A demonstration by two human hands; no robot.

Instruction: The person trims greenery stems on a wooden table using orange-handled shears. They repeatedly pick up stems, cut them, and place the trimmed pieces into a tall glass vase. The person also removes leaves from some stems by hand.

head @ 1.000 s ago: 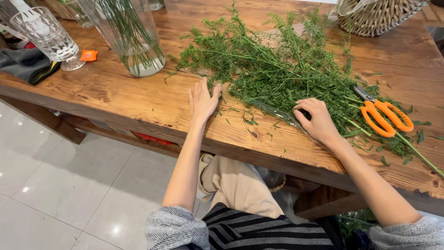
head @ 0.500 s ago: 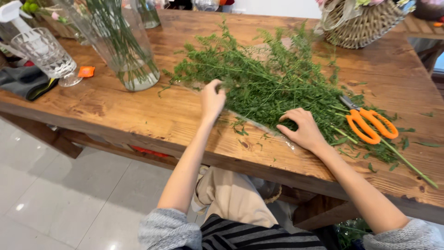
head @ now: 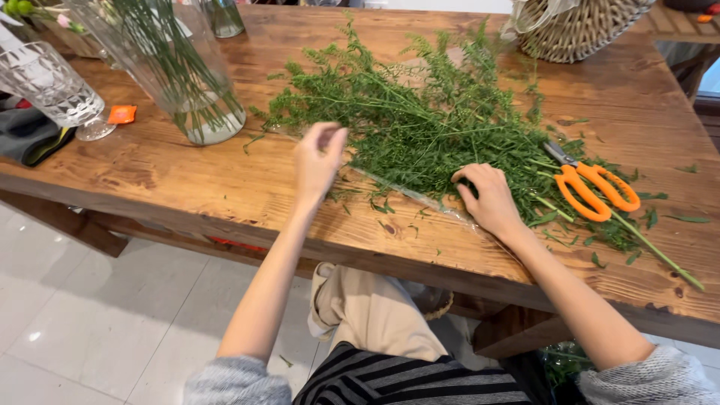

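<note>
Hands [head: 491,199] at greenery [head: 442,135] edge; table [head: 187,187] beside.

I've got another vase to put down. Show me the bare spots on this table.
Bare wood lies along the near edge, between the glass vase and the left hand. More lies at the right side, between the wicker basket and the orange scissors. The middle is crowded: the greenery pile spreads there under the right hand, and leaf scraps litter the front.

Green feathery stems [head: 435,127] cover the warm brown, grained tabletop [head: 187,187]. At their four o'clock lie scissors [head: 592,187] with bright orange handles. At nine o'clock: a clear glass vase [head: 180,75], a small orange scrap [head: 121,114], a dark grey cloth [head: 26,135].
</note>
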